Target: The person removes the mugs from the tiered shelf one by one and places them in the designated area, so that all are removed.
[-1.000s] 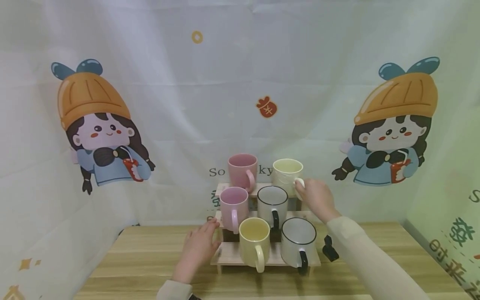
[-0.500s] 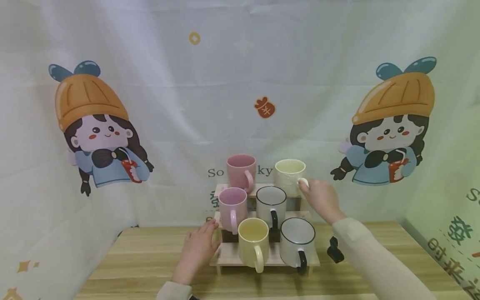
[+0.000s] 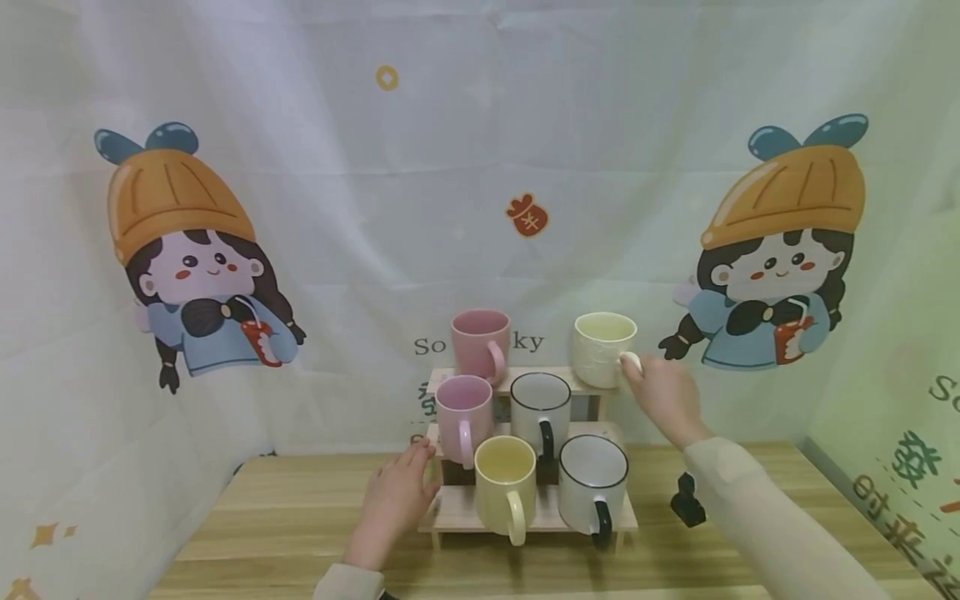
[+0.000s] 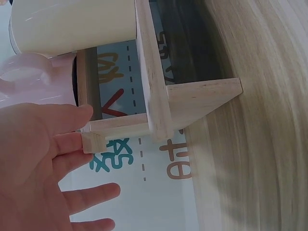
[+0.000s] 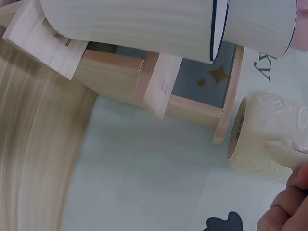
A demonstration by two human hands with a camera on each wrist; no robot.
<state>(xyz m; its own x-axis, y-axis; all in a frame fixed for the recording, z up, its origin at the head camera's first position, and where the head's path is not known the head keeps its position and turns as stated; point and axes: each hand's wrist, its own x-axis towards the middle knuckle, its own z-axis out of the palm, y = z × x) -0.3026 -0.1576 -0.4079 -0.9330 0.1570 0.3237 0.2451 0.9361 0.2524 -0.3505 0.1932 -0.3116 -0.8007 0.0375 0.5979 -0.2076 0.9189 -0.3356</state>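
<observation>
Right hand (image 3: 665,400) pinches cream mug (image 3: 600,354) by handle (image 3: 632,364) | mug is upright, just left of this hand, near far-right end of rack (image 3: 454,506) | left hand (image 3: 395,487), farther from mug, pinches rack

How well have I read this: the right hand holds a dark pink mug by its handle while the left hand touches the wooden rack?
The mug's colour is wrong: the right hand holds a cream embossed mug by its handle, as the head view shows. The left hand does touch the wooden rack.
</observation>
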